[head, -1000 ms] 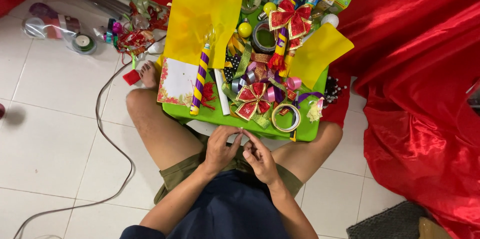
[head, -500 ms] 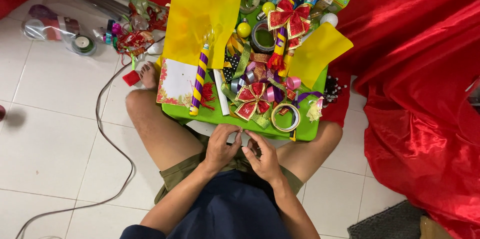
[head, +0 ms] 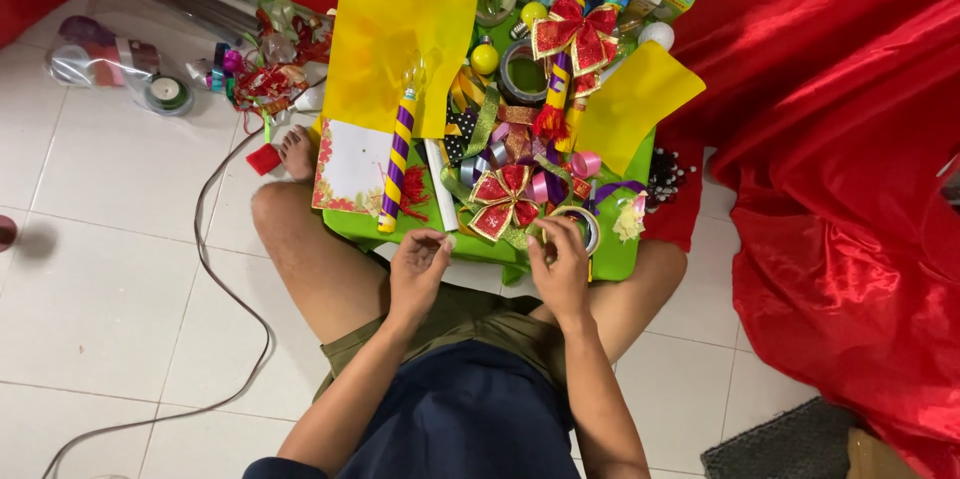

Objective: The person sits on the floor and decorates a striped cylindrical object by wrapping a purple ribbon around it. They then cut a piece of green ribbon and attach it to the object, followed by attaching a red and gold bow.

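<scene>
White floor tiles (head: 120, 269) spread under a seated person, with red satin cloth (head: 850, 189) heaped along the right side and across the top. On the floor between the knees sits a green tray (head: 622, 261), which serves as the counter and is crowded with craft things. Largest on it is a yellow paper sheet (head: 400, 29), with a smaller yellow sheet (head: 635, 104) to its right. A floral card (head: 350, 167) lies at the tray's left edge, and a purple-and-yellow striped stick (head: 398, 164) lies across it, just beside. A second striped stick near the top carries a red bow (head: 575, 34), and another red bow (head: 500, 201) lies at the tray's near edge. A tape roll (head: 580, 224) lies on the near right part of the tray. Half a second ago both hands were close together over the lap, working at something small between them; now they are apart and lifted to the tray's near edge. The right hand (head: 560, 269) reaches the tape roll, its fingers (head: 548, 239) touching the rim, curled but not clearly closed on it. The left hand (head: 418, 267) hovers at the tray edge with its fingers (head: 435, 244) pinched narrow; whether they hold anything I cannot tell. By this, the work in hand appears to be shifting from the lap to the tape. A grey cable (head: 215, 269) trails over the tiles at the left.
</scene>
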